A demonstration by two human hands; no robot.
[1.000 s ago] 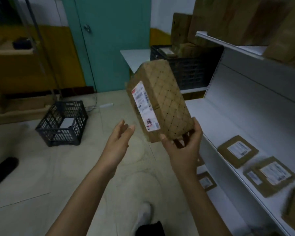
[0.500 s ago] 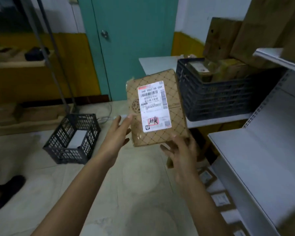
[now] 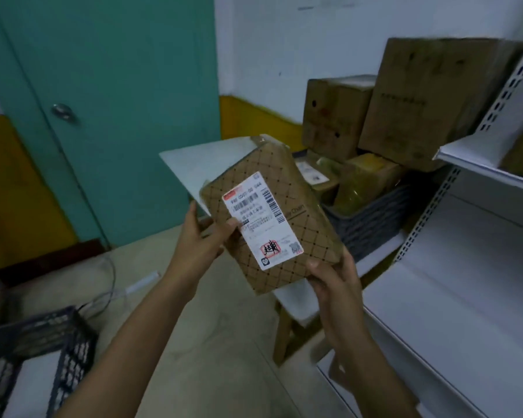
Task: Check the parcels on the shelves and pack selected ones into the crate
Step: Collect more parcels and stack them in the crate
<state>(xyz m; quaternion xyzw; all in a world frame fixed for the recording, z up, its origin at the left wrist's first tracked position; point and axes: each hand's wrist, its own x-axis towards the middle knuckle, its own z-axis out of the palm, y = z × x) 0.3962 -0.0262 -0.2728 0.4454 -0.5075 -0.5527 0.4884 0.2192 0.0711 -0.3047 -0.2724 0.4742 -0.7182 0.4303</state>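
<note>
The person holds the parcel [image 3: 272, 215], a brown box with a diamond pattern, in mid-air at the centre of the view, touching neither the table nor the shelves. Its long axis runs from 11 o'clock down to 5 o'clock, and the far end tips away from the camera. The white label [image 3: 263, 221] faces up, with its red header toward 11 o'clock.

The left hand [image 3: 200, 239] grips the parcel's 9 o'clock edge, with the thumb laid on the label face and the fingers curled behind. The right hand [image 3: 332, 279] pinches the 5 o'clock corner with the thumb on top.

The edge of the white table [image 3: 191, 164] passes just behind the parcel. The dark crate [image 3: 372, 215] sits on this table at 3 o'clock, packed with parcels. The white shelves [image 3: 465, 297] stand further right, near the right wrist. Beige floor shows beneath the parcel and between the forearms.

The parcel hides the right hand's fingers, its own underside and the crate's near left corner. The label's small print is blurred. A second crate [image 3: 70, 351] at 7 o'clock is cut off by the frame.
</note>
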